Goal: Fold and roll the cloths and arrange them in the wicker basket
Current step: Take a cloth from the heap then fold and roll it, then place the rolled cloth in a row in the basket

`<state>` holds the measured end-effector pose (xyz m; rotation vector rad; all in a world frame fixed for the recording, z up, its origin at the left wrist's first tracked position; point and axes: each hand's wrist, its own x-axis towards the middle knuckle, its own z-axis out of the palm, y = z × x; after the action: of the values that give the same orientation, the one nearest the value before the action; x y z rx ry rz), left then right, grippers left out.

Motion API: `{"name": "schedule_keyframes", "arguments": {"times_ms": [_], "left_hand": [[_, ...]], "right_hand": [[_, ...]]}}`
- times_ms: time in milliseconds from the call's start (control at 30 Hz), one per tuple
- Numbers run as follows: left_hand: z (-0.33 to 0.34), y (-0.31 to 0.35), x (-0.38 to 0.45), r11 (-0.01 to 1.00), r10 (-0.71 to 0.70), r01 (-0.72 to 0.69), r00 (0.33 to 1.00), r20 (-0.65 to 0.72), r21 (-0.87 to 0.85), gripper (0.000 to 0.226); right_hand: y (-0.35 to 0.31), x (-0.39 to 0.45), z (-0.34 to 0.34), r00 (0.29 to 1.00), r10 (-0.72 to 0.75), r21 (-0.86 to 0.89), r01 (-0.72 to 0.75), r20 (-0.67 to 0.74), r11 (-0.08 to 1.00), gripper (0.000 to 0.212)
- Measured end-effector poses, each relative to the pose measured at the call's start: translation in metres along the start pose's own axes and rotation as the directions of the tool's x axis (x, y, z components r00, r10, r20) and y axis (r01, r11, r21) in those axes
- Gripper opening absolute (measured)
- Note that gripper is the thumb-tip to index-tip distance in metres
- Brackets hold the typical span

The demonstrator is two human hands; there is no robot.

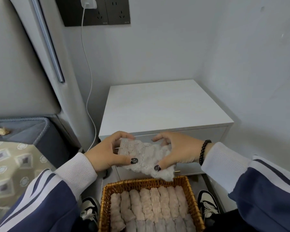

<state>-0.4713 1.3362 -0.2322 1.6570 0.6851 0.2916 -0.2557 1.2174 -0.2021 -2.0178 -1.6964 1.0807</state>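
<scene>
In the head view, the near part of the wicker basket (pixel 190 195) is cut off by the lower frame edge, so the full length of the rolled cloths (pixel 151 208) packed side by side inside it cannot be seen. Both forearms are cropped at the frame corners, and the fingertips of both hands are partly hidden behind the pale fluffy cloth (pixel 146 156). The lower drawer front of the white nightstand (pixel 164 104) is masked by the hands and cloth. The shoes (pixel 208 205) are only partly visible on either side of the basket. The cloth is held in the air above the far rim of the basket and in front of the nightstand, with its lower corner hanging just over the rim. The left hand (pixel 105 153) is curled around the left edge of the cloth, thumb on the near face and fingers behind. The right hand (pixel 179 151) grasps the right edge in the same way, thumb pressed on the near face. A bead bracelet (pixel 203 152) is worn on the right wrist. A charger cable (pixel 89 77) is seen hanging down the wall from the socket panel.
</scene>
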Motion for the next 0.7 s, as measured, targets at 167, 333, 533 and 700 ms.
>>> {"name": "schedule_keyframes", "arguments": {"times_ms": [167,333,533,700], "left_hand": [[-0.005,-0.029,-0.014,0.99,-0.052,0.062,0.996,-0.077,0.128,0.081],[0.0,-0.075,-0.023,0.856,-0.182,0.268,0.956,-0.229,0.443,0.058],[0.023,-0.119,-0.024,0.606,-0.514,0.637,0.771,-0.376,0.477,0.024],[0.051,-0.158,-0.016,0.605,-0.729,0.772,0.635,-0.254,0.195,0.029]], "right_hand": [[-0.008,0.017,0.054,0.972,-0.006,-0.121,0.036,0.234,0.992,0.053],[0.003,0.041,0.121,0.977,0.064,-0.135,-0.037,0.205,0.99,0.039],[0.026,0.054,0.208,0.975,0.192,-0.15,-0.175,0.111,0.973,0.034],[0.031,0.055,0.273,0.949,0.288,-0.05,-0.284,0.13,0.957,0.03]]}}
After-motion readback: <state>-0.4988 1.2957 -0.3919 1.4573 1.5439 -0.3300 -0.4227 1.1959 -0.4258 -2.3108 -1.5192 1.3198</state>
